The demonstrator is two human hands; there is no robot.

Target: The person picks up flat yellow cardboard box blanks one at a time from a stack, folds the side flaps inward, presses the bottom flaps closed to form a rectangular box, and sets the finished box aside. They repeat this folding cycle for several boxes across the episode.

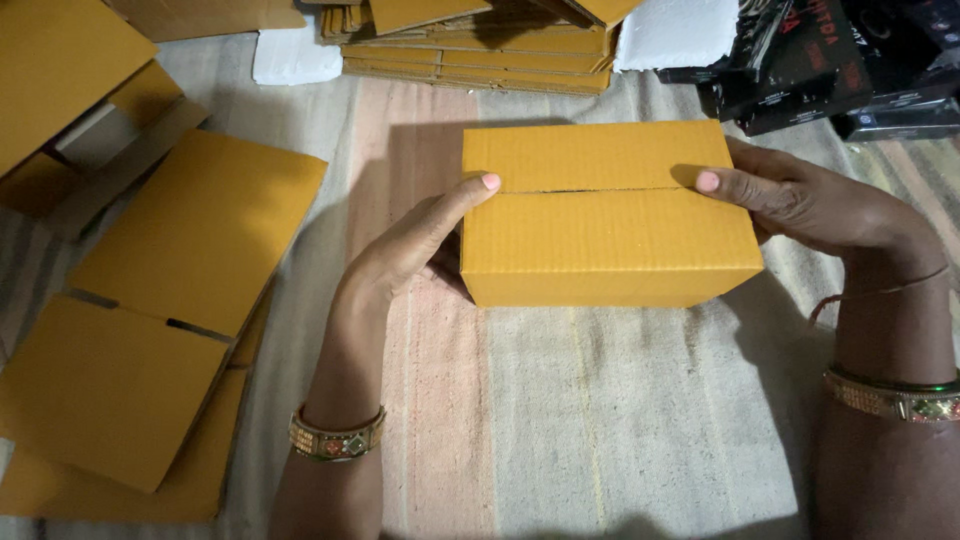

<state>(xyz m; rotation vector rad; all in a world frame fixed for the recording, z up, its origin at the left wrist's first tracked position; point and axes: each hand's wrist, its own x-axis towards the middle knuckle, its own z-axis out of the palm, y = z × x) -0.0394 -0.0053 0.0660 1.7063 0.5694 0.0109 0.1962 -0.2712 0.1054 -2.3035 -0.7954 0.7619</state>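
Left hand [405,250] and right hand [810,205] grip the closed yellow cardboard box [605,215] by its ends on the striped mat [600,400], fingers wrapped, thumbs on top flaps.

A closed yellow-orange corrugated cardboard box [608,215], rectangular, sits in the middle on a striped cloth, its two top flaps meeting in a seam across the lid. To the left lie folded flat cartons [165,290] of the same yellow-orange board, overlapping in a loose heap, with more at the upper left corner [55,70]. At the top centre stands a stack of flattened yellow-orange cartons [480,45], edges showing. At the upper right sits a pile of black retail boxes [830,60], glossy, with pale and red printing on their sides
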